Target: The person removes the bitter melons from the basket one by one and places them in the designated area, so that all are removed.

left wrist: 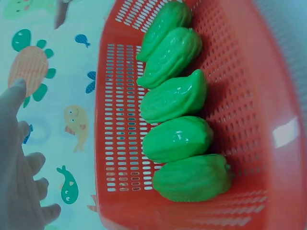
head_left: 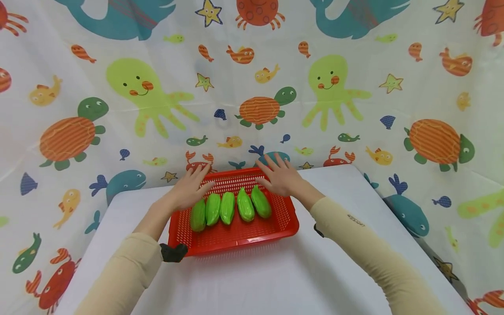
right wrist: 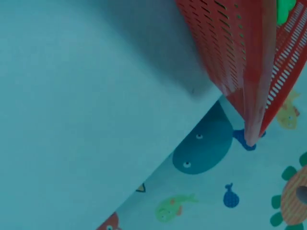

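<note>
A red perforated plastic basket (head_left: 240,246) stands on a white-covered table, holding several shiny green, ridged, gourd-like vegetables (head_left: 227,208) in a row. Above the basket's left end, my left hand (head_left: 187,190) is held with fingers straight and thumb apart. My right hand (head_left: 282,176) hovers over the right back part with fingers spread. Neither hand holds anything; whether either touches the rim cannot be told. In the left wrist view, the left hand (left wrist: 17,167) is beside the basket (left wrist: 100,143), and the vegetables (left wrist: 177,139) lie side by side, pointed ends differing in direction.
Around the white table (head_left: 252,284) hangs a curtain (head_left: 220,87) printed with sea animals, close behind the basket. The table's back edge runs just beyond the basket. Beige sleeves (head_left: 118,271) cover both forearms, with a black wrist device (head_left: 173,253) at the left cuff.
</note>
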### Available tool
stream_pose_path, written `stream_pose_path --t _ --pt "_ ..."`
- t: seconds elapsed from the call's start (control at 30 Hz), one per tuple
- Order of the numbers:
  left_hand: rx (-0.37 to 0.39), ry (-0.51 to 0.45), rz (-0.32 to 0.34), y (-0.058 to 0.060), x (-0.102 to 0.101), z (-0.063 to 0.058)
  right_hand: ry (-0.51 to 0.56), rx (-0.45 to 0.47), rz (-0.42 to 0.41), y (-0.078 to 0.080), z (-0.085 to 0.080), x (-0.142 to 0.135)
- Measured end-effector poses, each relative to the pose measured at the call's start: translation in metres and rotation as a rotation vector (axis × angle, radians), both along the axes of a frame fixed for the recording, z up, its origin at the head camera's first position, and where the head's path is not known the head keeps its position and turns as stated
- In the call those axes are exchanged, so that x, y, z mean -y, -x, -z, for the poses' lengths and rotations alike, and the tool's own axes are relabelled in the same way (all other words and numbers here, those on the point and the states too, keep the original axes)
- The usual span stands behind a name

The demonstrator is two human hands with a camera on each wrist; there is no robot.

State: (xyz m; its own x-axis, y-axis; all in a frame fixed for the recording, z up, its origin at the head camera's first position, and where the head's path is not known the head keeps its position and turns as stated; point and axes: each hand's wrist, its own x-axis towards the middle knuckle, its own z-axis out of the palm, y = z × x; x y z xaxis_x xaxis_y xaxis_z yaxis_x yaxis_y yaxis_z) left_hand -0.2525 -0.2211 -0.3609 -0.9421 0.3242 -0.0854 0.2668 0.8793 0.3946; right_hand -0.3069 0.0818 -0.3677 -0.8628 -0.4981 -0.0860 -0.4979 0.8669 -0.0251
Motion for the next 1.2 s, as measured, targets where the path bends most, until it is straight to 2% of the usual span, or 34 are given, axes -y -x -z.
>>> stream_pose_path --t 0.2,0.33,0.47,0.63,0.9,1.03,1.2 --pt "0.000 -0.135 0.020 -0.029 0.013 0.001 0.115 -0.044 -0.047 -0.024 0.007 -0.021" --pt "-0.005 -0.213 0.010 -0.047 0.022 0.005 0.174 -0.066 -0.074 -0.038 0.012 -0.034" --pt "-0.017 -0.244 -0.006 -0.062 0.031 0.011 0.218 -0.058 -0.076 -0.051 0.019 -0.045" --pt "-0.038 -0.256 -0.058 -0.078 0.043 0.022 0.272 -0.051 -0.081 -0.065 0.026 -0.055" --pt "-0.126 -0.328 -0.134 -0.092 0.062 0.046 0.337 -0.063 -0.070 -0.079 0.031 -0.059" --pt "-0.137 -0.347 -0.160 -0.095 0.069 0.063 0.372 -0.042 -0.060 -0.083 0.033 -0.060" --pt "-0.140 -0.371 -0.226 -0.100 0.075 0.080 0.393 -0.044 -0.064 -0.086 0.036 -0.060"
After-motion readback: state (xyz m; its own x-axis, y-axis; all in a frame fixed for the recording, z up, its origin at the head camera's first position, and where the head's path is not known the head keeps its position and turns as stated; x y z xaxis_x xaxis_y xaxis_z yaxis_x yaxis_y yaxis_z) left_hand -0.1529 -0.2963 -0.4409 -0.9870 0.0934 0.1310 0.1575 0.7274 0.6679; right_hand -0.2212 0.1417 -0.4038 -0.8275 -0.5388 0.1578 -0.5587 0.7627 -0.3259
